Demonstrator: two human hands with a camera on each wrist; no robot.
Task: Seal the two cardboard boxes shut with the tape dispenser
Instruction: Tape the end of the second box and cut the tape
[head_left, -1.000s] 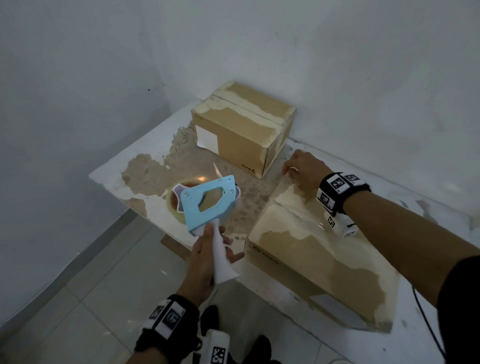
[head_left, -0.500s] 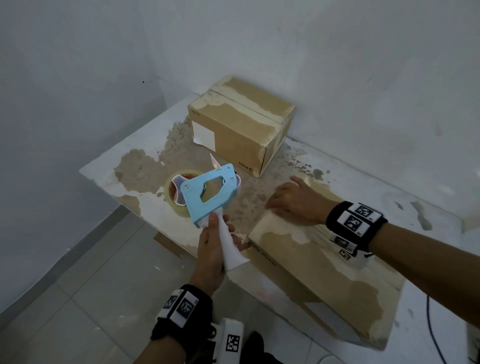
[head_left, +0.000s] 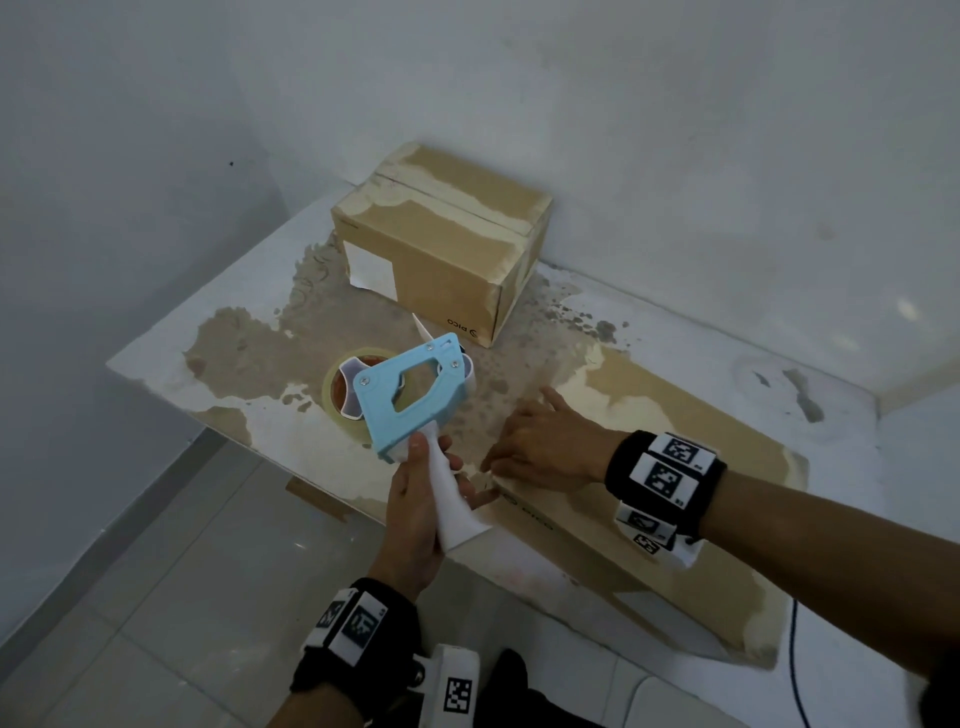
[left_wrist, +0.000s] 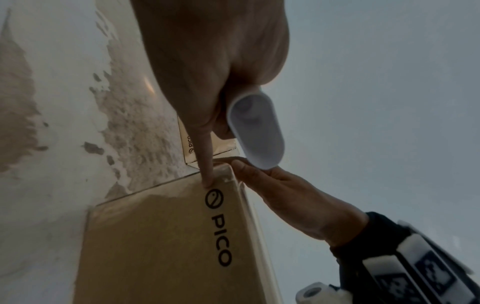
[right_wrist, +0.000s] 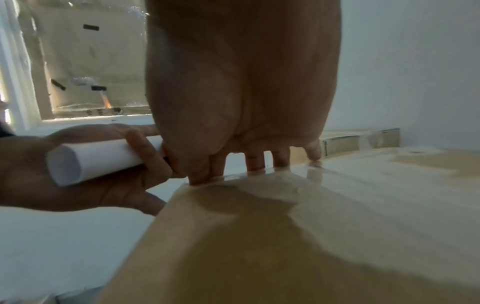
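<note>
My left hand (head_left: 421, 499) grips the white handle (head_left: 451, 499) of the light blue tape dispenser (head_left: 410, 395), which holds a roll of clear tape (head_left: 345, 387) and is raised over the table beside the near box. The near cardboard box (head_left: 675, 467), flat and marked PICO, lies at the table's front right. My right hand (head_left: 545, 447) lies flat on that box's left top edge, fingers straight and pressing down by the corner. In the left wrist view one left finger (left_wrist: 205, 164) touches the box's front face (left_wrist: 161, 246). The far cardboard box (head_left: 441, 249) stands closed near the wall.
The white table (head_left: 171, 343) has worn brown patches and its front left edge drops to a tiled floor (head_left: 156, 597). White walls close in behind and to the left. A cable (head_left: 795, 675) hangs at the lower right.
My right hand has slid from the near box's far left corner toward its near left corner. The dispenser in my left hand has moved slightly closer to that box.
</note>
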